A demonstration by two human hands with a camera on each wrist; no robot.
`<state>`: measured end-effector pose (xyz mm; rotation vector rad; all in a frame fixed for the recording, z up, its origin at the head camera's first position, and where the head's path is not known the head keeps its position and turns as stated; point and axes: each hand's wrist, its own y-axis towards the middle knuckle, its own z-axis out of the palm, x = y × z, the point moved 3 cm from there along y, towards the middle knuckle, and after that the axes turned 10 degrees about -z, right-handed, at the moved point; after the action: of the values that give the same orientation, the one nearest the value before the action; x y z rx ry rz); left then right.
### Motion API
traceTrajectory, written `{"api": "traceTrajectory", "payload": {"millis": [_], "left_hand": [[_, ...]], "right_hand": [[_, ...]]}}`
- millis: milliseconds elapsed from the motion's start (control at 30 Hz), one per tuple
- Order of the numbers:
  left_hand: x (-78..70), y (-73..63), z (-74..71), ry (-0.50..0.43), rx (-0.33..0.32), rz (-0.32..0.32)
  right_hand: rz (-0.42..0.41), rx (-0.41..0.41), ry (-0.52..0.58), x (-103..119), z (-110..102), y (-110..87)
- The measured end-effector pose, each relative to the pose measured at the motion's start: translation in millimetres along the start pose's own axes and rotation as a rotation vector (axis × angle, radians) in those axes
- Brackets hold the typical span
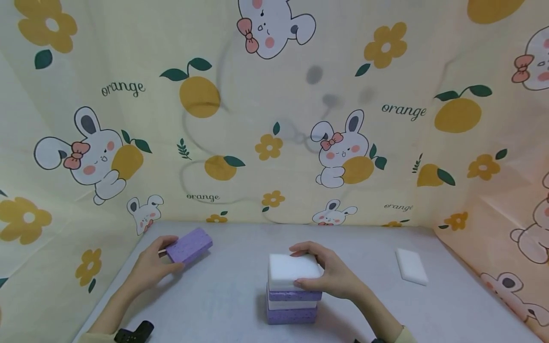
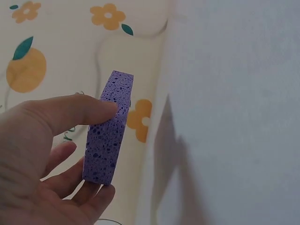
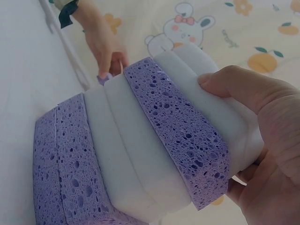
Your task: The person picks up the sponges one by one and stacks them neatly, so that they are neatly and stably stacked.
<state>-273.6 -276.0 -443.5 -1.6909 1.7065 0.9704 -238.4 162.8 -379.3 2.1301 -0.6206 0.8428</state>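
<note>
A purple sponge, pitted with small holes, is pinched between the thumb and fingers of my left hand. In the left wrist view the sponge is held edge-on, its shadow falling on the tabletop. At the centre of the table, my right hand grips the white block on top of a stack, thumb on the near side and fingers behind. Beneath it lie a purple sponge, a white layer and a purple bottom layer. The right wrist view shows white blocks doubled up between purple layers.
One white block lies flat on the table's right side. Printed cloth with rabbits and oranges hangs behind the pale tabletop and along both sides. A black wrist device shows at the left forearm.
</note>
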Motion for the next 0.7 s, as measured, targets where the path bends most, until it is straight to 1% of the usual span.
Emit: {"api": "traceTrajectory", "payload": {"millis": [67,200,500,700], "left_hand": [[-5.2,-1.0,0.7,-0.007,0.0,0.007],[-15.3,-3.0,2.3,-0.022,-0.01,0.046],[-38.5,-10.4,4.1,-0.053,-0.034,0.169],[-51.8,-16.3,2.7,-0.051,-0.034,0.189]], "right_hand": [[0.0,-0.001,-0.002,0,0,-0.3],[0.005,-0.001,-0.003,-1,0,-1.0],[-0.001,-0.002,-0.003,-1,0,-0.9],[-0.004,0.004,0.001,0,0,-0.1]]}}
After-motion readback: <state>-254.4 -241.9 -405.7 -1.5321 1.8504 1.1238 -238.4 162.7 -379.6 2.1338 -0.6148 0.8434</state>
